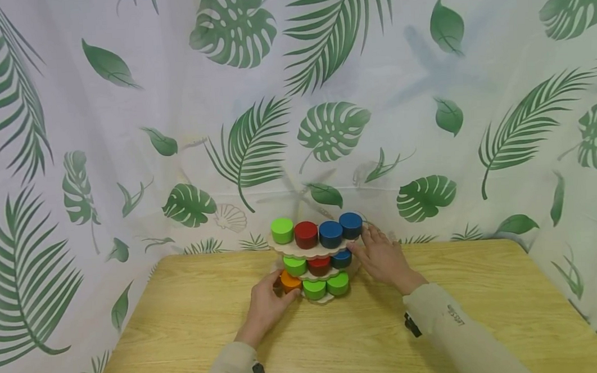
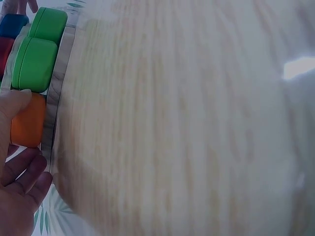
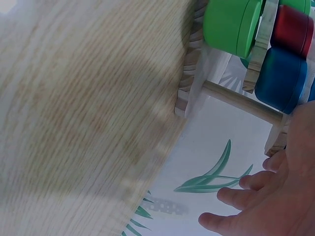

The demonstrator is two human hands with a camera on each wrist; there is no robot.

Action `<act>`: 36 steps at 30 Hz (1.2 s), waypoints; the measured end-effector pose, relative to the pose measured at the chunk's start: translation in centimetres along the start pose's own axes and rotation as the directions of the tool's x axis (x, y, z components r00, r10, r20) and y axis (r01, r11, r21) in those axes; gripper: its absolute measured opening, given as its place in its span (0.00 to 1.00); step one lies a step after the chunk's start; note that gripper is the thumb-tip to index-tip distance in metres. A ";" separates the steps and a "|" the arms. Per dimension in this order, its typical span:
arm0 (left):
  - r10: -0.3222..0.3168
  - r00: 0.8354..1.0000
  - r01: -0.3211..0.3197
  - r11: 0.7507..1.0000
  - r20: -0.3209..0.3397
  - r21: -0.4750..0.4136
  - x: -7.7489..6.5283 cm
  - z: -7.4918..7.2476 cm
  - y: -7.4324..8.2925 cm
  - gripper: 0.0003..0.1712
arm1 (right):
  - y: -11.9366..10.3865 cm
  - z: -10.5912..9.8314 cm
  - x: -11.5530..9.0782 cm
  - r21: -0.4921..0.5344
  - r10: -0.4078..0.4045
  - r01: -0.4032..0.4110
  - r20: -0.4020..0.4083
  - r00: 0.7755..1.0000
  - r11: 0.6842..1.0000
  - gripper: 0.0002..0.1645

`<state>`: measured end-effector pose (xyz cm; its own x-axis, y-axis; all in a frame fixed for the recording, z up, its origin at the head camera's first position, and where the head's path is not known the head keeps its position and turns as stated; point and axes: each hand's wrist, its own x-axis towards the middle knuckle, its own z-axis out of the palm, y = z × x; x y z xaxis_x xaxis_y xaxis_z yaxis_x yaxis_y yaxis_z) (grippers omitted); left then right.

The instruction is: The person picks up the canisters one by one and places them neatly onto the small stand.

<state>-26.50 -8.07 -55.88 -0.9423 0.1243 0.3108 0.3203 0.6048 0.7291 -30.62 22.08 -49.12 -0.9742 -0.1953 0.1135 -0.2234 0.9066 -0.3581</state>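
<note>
A three-tier wooden stand with scalloped shelves is on the table, loaded with small coloured tins. My left hand grips an orange tin on the lowest shelf, thumb on its front and fingers round its outer side. Green tins sit beside it. At the right end of the top shelf my right hand has its fingers spread, thumb by the rim under a blue tin. The middle shelf bears a red tin. In the right wrist view a wooden post joins the shelves.
The wooden table ends at a white cloth printed with green leaves, close behind the stand. More tins, such as the red one and the light green one, stand on the top shelf.
</note>
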 end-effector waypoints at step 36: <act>-0.012 0.998 0.026 0.965 -0.054 0.261 1.8 -6.8 -1.3 0.31 | 2.6 -1.2 -1.0 0.002 0.052 -0.052 -0.005 0.999 0.999 0.47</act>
